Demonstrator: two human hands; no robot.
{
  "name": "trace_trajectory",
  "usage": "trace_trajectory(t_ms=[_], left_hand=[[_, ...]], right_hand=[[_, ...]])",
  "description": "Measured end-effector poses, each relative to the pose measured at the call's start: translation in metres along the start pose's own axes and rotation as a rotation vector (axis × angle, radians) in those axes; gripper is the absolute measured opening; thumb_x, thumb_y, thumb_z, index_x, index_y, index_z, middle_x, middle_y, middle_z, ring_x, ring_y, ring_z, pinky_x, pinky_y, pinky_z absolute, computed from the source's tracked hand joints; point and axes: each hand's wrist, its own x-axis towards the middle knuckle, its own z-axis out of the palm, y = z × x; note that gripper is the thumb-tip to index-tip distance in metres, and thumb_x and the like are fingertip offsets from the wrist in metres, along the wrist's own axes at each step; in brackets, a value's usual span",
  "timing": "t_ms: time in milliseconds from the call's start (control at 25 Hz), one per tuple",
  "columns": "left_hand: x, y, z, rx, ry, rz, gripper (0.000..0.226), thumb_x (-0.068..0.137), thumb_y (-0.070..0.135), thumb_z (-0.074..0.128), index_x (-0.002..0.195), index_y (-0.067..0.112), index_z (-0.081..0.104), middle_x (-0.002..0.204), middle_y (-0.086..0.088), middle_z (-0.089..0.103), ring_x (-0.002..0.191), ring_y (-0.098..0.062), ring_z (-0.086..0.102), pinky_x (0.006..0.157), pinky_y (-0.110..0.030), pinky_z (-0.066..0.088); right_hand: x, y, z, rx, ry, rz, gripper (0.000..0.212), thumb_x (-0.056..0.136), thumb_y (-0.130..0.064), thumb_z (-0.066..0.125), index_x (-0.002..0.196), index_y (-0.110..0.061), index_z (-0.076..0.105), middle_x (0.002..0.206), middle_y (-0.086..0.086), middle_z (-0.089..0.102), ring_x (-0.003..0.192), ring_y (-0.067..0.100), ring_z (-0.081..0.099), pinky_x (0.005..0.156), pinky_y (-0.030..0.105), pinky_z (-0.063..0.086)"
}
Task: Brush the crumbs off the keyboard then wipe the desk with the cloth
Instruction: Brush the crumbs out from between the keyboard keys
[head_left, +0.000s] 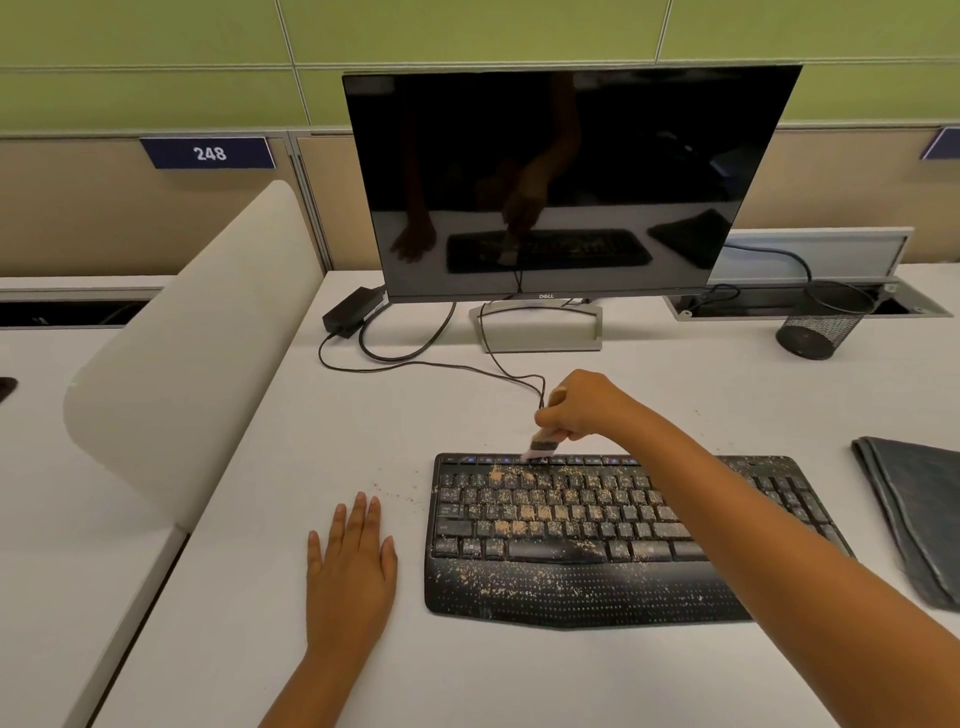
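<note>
One keyboard (618, 535); one brush (543, 446); one cloth (919, 514).

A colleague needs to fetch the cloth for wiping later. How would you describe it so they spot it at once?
Start at the dark monitor, then drop to the crumb-covered keyboard on the white desk. The cloth lies flat to the keyboard's right, at the picture's edge. It is the only soft thing there: dark grey, folded, with layered edges.

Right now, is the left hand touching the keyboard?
Apart. The head view shows the left hand flat on the desk, with bare desk between it and the keyboard.
</note>
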Motion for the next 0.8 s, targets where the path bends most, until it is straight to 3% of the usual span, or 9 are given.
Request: trace_trajectory(t_ms=[120, 240, 360, 440, 560, 680, 800], left_hand=[[0.001, 0.001, 0.0, -0.005, -0.002, -0.007, 0.056, 0.087, 0.033, 0.026, 0.127, 0.006, 0.054, 0.132, -0.01, 0.054, 0.121, -0.031, 0.051, 0.097, -0.055, 0.033], [0.0, 0.001, -0.001, -0.015, -0.008, -0.008, 0.056, 0.087, 0.033, 0.026, 0.127, 0.006, 0.054, 0.132, -0.011, 0.053, 0.121, -0.031, 0.051, 0.098, -0.055, 0.033], [0.0, 0.001, -0.002, -0.019, -0.01, -0.006, 0.056, 0.087, 0.033, 0.026, 0.127, 0.006, 0.054, 0.133, -0.01, 0.053, 0.121, -0.031, 0.051, 0.097, -0.054, 0.034], [0.0, 0.001, -0.003, -0.025, -0.013, -0.005, 0.055, 0.087, 0.033, 0.026, 0.127, 0.006, 0.055, 0.132, -0.011, 0.053, 0.12, -0.032, 0.051, 0.096, -0.055, 0.036], [0.0, 0.0, -0.002, -0.03, -0.015, -0.01, 0.056, 0.087, 0.034, 0.026, 0.127, 0.006, 0.054, 0.133, -0.01, 0.052, 0.122, -0.032, 0.05, 0.097, -0.055, 0.035], [0.0, 0.001, -0.003, -0.033, -0.016, -0.013, 0.056, 0.087, 0.033, 0.026, 0.127, 0.006, 0.054, 0.133, -0.011, 0.053, 0.121, -0.032, 0.051, 0.096, -0.055, 0.036], [0.001, 0.002, -0.004, -0.029, -0.023, -0.012, 0.056, 0.087, 0.033, 0.026, 0.126, 0.006, 0.055, 0.132, -0.011, 0.053, 0.121, -0.032, 0.051, 0.096, -0.055, 0.036]], right_hand=[[-0.002, 0.013, -0.01, -0.009, 0.029, 0.073, 0.031, 0.082, -0.017, 0.062, 0.055, -0.015, 0.047, 0.056, 0.0, 0.054, 0.05, 0.013, 0.052, 0.052, 0.02, 0.042], [0.0, 0.015, -0.016, 0.019, 0.052, 0.086, 0.026, 0.082, -0.017, 0.063, 0.06, -0.012, 0.051, 0.065, 0.003, 0.061, 0.056, 0.016, 0.056, 0.06, 0.023, 0.049], [0.001, 0.007, -0.01, 0.117, 0.011, 0.047, 0.013, 0.084, -0.016, 0.062, 0.078, -0.004, 0.066, 0.069, 0.003, 0.066, 0.055, 0.011, 0.057, 0.059, 0.019, 0.052], [0.0, 0.005, -0.004, 0.132, 0.01, 0.024, 0.018, 0.084, -0.016, 0.062, 0.09, -0.001, 0.07, 0.065, -0.001, 0.064, 0.053, 0.008, 0.057, 0.054, 0.016, 0.051], [-0.002, 0.012, -0.007, 0.111, 0.023, 0.036, 0.01, 0.082, -0.014, 0.062, 0.078, -0.006, 0.064, 0.062, -0.001, 0.061, 0.052, 0.009, 0.056, 0.056, 0.018, 0.05], [-0.006, 0.025, -0.017, 0.138, 0.03, 0.094, 0.006, 0.084, -0.011, 0.061, 0.081, -0.006, 0.063, 0.051, -0.006, 0.06, 0.035, -0.002, 0.053, 0.041, 0.01, 0.045], [-0.008, 0.041, -0.027, 0.125, 0.045, 0.144, 0.025, 0.085, -0.011, 0.062, 0.099, 0.008, 0.068, 0.057, -0.005, 0.062, 0.034, -0.005, 0.053, 0.039, 0.009, 0.044]])
